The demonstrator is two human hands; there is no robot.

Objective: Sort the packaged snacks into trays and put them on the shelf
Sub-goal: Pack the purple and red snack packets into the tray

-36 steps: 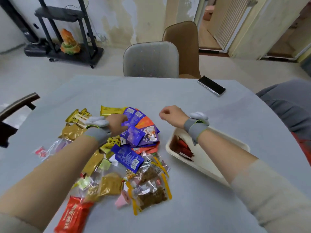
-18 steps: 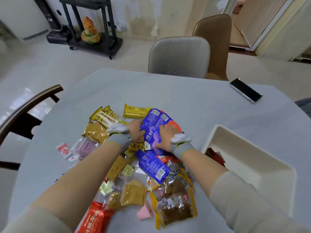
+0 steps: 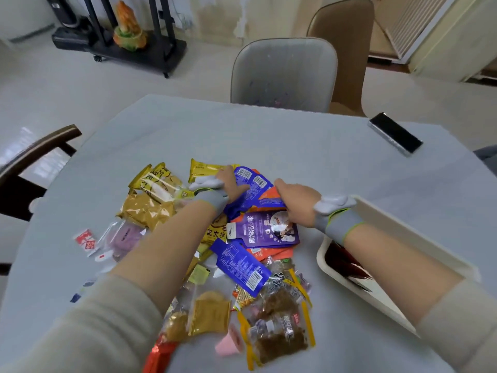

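We found the snack pile point(image 3: 215, 251) lying loose on the near-centre of the grey table point(image 3: 309, 146), its packets overlapping: blue-purple pouches point(image 3: 250, 189) on top, yellow wrappers point(image 3: 156, 181) at the left, clear brown-filled packs point(image 3: 279, 332) toward the near edge. Our left hand point(image 3: 231, 184) rested on the blue-purple pouches, thumb against one; we could not tell whether it pinched it. Our right hand point(image 3: 293, 203) had its fingers curled down onto a purple pouch point(image 3: 261, 230); the grip itself was hidden. The white tray point(image 3: 398, 238) stood just right of the pile, holding dark red packets point(image 3: 347, 265). Bare tabletop lay beyond the pile up to the far edge. A phone point(image 3: 395, 134) lay near the far right edge, well apart.
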